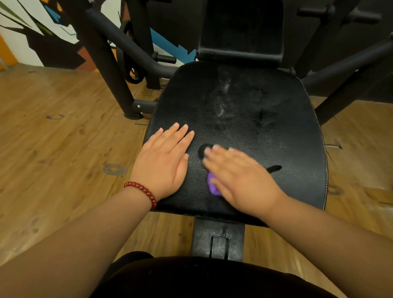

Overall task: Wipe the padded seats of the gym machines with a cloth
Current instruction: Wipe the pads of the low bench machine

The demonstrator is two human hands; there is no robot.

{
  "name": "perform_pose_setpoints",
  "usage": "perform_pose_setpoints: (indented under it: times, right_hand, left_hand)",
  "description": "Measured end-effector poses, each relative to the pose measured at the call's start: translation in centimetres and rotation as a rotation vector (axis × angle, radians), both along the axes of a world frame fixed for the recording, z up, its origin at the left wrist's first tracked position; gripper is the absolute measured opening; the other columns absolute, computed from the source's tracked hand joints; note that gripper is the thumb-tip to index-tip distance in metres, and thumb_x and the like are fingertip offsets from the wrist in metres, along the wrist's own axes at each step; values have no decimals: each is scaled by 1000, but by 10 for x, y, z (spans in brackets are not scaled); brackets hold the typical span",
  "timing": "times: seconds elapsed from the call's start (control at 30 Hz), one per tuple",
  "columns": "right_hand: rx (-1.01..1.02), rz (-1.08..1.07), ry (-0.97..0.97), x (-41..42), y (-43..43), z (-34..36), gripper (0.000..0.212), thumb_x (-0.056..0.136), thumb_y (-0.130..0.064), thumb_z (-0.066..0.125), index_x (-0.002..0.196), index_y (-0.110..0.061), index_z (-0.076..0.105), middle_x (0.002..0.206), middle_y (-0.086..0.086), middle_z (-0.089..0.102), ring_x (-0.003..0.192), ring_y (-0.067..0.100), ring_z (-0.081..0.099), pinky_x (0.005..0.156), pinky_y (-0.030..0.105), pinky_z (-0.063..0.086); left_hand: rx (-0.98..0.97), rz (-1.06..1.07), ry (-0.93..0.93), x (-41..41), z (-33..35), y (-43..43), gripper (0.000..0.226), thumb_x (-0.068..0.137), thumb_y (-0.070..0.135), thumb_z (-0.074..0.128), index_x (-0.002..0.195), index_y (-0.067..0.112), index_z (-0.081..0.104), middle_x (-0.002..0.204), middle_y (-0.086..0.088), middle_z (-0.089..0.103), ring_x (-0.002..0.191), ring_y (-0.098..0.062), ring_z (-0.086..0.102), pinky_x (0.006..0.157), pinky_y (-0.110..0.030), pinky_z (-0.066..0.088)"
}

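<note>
Head view: a person leans over a black gym machine, both forearms reaching forward and down onto its seat.
Padded seat: black, textured, with pale stitching along the edges; it fills the middle of the frame, with pale dusty smears across its middle and back.
Left hand: lies flat on the front left part of the seat, palm down, fingers straight and close together, gripping nothing.
Bracelet: dark red beads around the left wrist.
Right hand: blurred, palm down on the front middle of the seat, fingers stretched out rather than curled, pressing on the cloth beneath it.
Cloth: purple, on the seat under the right palm; only a small fold shows at the thumb side, between the two hands.
Dark marks: one by the right fingertips, one streak beyond the hand's outer edge; I cannot tell what they are.
Backrest pad: black, upright, just behind the seat.
Machine frame: black bars and tubes on both sides of the seat.
Seat post: dark block under the front edge of the seat.
Floor: wood-pattern boards, scuffed.
Wall: painted in white, orange, blue and black, at the upper left.
</note>
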State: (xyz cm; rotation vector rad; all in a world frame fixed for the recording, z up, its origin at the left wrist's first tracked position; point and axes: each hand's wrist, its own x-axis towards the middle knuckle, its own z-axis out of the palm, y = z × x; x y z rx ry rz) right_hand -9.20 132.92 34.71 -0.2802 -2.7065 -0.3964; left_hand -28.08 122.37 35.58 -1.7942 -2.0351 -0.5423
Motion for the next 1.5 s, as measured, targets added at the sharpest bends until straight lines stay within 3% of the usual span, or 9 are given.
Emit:
perform_pose_setpoints:
  times: [0.07, 0.27, 0.43, 0.63, 0.8, 1.03, 1.2, 1.4, 1.5]
  right_hand:
    - [-36, -77, 45, -3, -4, -2, 47, 94, -31, 41, 131, -7, 58, 141, 10, 52, 132, 26, 48, 110, 44, 37]
    - [31, 209, -130, 11, -20, -17, 45, 92, -29, 44, 131, -13, 59, 143, 5, 51, 134, 21, 45, 113, 38, 30]
    - [-15, -25, 67, -5, 1, -1, 45, 90, -24, 43, 125, -6, 63, 137, 11, 57, 127, 26, 53, 108, 41, 41]
    - [38, 192, -125, 12, -21, -17, 45, 92, -28, 43, 129, -11, 61, 142, 7, 53, 133, 23, 47, 112, 39, 35]
    - [1, 12, 13, 2, -6, -5, 45, 90, -26, 46, 128, -9, 62, 140, 8, 54, 130, 24, 50, 111, 39, 35]
    - [-18, 263, -125, 11, -24, -16, 40, 97, -32, 43, 129, -18, 62, 140, 0, 54, 134, 17, 46, 113, 35, 31]
    - [-61, -63, 39, -5, 11, 15, 48, 89, -26, 45, 132, -8, 58, 135, 11, 58, 125, 26, 55, 105, 45, 44]
    - [-21, 128, -82, 7, -16, -6, 46, 93, -29, 46, 134, -9, 57, 144, 9, 50, 131, 23, 49, 110, 38, 36]
    - [22, 29, -55, 3, -3, 3, 48, 94, -32, 44, 136, -10, 55, 148, 9, 45, 135, 25, 44, 112, 37, 31]
  left_hand:
    - [9, 0, -8, 0, -1, 0, 51, 94, 28, 32, 136, 9, 53, 141, -10, 52, 136, -25, 43, 115, -36, 19]
    - [17, -3, -16, 0, -2, 0, 50, 94, 27, 33, 136, 9, 54, 141, -9, 52, 136, -24, 42, 115, -37, 22]
    - [12, 8, -3, 0, -2, 0, 50, 94, 27, 33, 135, 9, 55, 141, -9, 52, 135, -24, 43, 115, -36, 20]
    - [8, 0, 19, 1, -2, -2, 49, 94, 27, 33, 133, 8, 57, 141, -11, 53, 135, -26, 43, 115, -39, 22]
    - [-10, -17, 46, 1, -2, -2, 49, 93, 27, 34, 132, 7, 57, 140, -13, 53, 135, -28, 44, 114, -39, 22]
    - [2, -35, 14, -1, -1, -3, 49, 92, 25, 34, 130, 8, 59, 140, -11, 54, 134, -27, 44, 114, -37, 21]
    - [3, -35, -3, 0, 0, -2, 48, 92, 26, 34, 129, 8, 60, 139, -11, 54, 133, -27, 45, 114, -35, 19]
    - [6, -30, -7, 1, 0, -3, 48, 92, 25, 35, 128, 7, 61, 138, -11, 55, 133, -26, 46, 114, -35, 20]
    - [5, -28, -4, 0, 0, -2, 48, 92, 25, 35, 128, 7, 61, 138, -11, 55, 133, -26, 46, 114, -35, 20]
